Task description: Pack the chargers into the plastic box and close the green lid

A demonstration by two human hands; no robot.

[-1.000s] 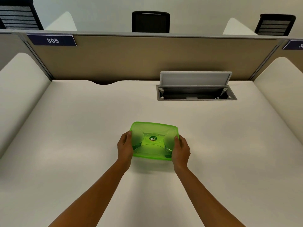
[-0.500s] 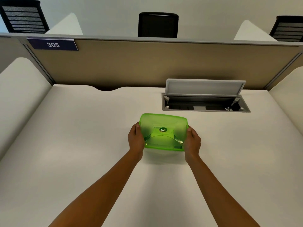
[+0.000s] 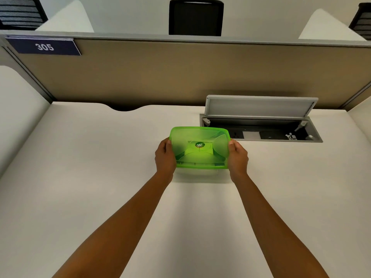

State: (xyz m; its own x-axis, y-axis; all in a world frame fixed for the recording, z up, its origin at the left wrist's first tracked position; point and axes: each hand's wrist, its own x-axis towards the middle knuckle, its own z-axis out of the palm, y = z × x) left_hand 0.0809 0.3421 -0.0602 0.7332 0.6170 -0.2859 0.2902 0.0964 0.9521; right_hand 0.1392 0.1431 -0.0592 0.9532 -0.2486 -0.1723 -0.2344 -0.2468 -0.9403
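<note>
A plastic box with a translucent green lid point(image 3: 199, 147) sits on the white desk point(image 3: 100, 177) in the middle of the view. The lid covers the whole top and carries a small round label at its centre. My left hand point(image 3: 165, 155) grips the box's left side and my right hand point(image 3: 237, 156) grips its right side, thumbs on the lid's edges. The clear box under the lid shows only as a thin strip at the front. No chargers are visible; the box's contents are hidden by the lid.
An open cable tray point(image 3: 261, 129) with its grey flap raised is set into the desk just behind and right of the box. A beige partition point(image 3: 180, 73) with a "305" sign point(image 3: 44, 47) closes the back. White side panels flank the desk.
The box and both hands have moved away from me, toward the cable tray. The grip on both sides is unchanged.
</note>
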